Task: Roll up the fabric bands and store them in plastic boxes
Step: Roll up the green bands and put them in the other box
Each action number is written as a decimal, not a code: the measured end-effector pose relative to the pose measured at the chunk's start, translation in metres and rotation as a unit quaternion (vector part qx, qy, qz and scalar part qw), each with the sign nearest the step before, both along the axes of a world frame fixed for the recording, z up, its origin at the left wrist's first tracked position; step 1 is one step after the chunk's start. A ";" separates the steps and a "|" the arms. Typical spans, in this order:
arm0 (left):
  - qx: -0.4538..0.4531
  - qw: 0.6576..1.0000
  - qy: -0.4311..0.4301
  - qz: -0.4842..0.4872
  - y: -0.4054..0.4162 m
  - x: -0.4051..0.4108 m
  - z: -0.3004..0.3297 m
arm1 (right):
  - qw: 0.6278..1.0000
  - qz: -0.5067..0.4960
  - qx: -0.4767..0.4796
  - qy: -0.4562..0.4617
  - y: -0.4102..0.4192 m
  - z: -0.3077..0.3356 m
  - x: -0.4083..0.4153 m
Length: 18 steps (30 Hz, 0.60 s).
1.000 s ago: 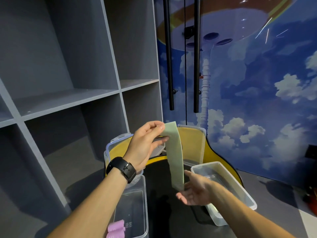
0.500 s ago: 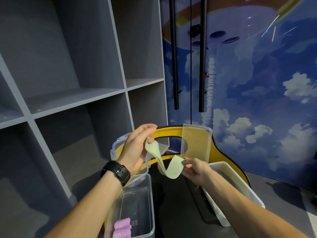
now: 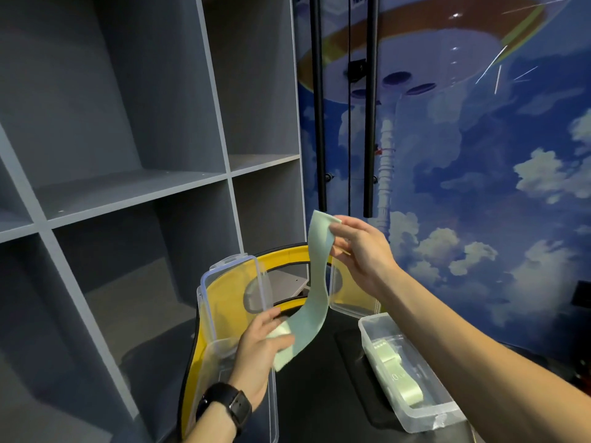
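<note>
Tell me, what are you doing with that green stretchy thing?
A person is holding a pale green fabric band up in the air with both hands. The right hand pinches its top end, and the left hand grips the bottom end, where a small roll seems to be starting. On the right, an open plastic box already has some pale green bands inside. Another clear box sits under the left hand, and two lids stand propped behind.

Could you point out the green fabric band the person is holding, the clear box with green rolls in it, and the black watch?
green fabric band [image 3: 315, 302]: head view, mid-length of the hanging strip.
clear plastic box [image 3: 427, 417]: head view, near wall of the right-hand box.
black watch [image 3: 235, 406]: head view, watch face on the left wrist.
</note>
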State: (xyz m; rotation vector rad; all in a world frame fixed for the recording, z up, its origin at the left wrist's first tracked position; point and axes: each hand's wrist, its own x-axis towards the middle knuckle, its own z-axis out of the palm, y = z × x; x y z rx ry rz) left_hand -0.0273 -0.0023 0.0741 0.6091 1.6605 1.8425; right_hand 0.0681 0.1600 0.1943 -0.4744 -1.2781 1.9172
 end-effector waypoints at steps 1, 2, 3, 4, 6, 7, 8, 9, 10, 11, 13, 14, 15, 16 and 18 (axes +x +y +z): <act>-0.011 1.000 -0.003 -0.005 0.000 0.002 -0.005 | 1.000 0.004 0.011 0.006 -0.002 0.006 0.001; -0.023 1.000 -0.004 -0.009 -0.001 0.003 -0.010 | 1.000 0.007 0.022 0.012 -0.004 0.011 0.002; -0.036 0.999 -0.007 -0.009 0.000 0.004 -0.014 | 0.999 0.011 0.034 0.017 -0.005 0.016 0.004; -0.047 0.999 -0.013 -0.006 0.001 0.005 -0.017 | 0.999 0.012 0.048 0.017 -0.006 0.020 0.004; -0.061 0.998 -0.028 -0.001 0.003 0.006 -0.022 | 0.997 0.009 0.078 0.008 -0.007 0.024 0.006; -0.067 0.997 -0.033 -0.003 0.006 0.006 -0.024 | 0.996 0.007 0.090 0.005 -0.008 0.026 0.006; -0.071 0.997 -0.038 -0.006 0.007 0.007 -0.026 | 0.995 0.005 0.099 0.004 -0.008 0.026 0.006; -0.073 0.996 -0.041 -0.008 0.009 0.007 -0.028 | 0.995 0.003 0.104 0.004 -0.008 0.027 0.007; -0.075 0.996 -0.043 -0.010 0.011 0.007 -0.029 | 0.994 0.002 0.106 0.003 -0.008 0.027 0.007; -0.082 0.996 -0.041 -0.012 0.012 0.007 -0.031 | 0.994 0.002 0.108 0.002 -0.008 0.027 0.008; -0.095 0.995 -0.029 -0.021 0.014 0.007 -0.032 | 0.993 0.002 0.115 -0.004 -0.008 0.027 0.009; -0.100 0.994 -0.021 -0.026 0.014 0.007 -0.031 | 0.993 0.002 0.118 -0.006 -0.008 0.026 0.009; -0.104 0.994 -0.012 -0.032 0.014 0.007 -0.029 | 0.993 0.003 0.118 -0.008 -0.008 0.025 0.009; -0.104 0.994 -0.002 -0.040 0.013 0.008 -0.026 | 0.993 0.006 0.117 -0.009 -0.008 0.025 0.010; -0.094 0.994 0.025 -0.053 0.012 0.008 -0.016 | 0.994 0.017 0.111 -0.007 -0.010 0.023 0.012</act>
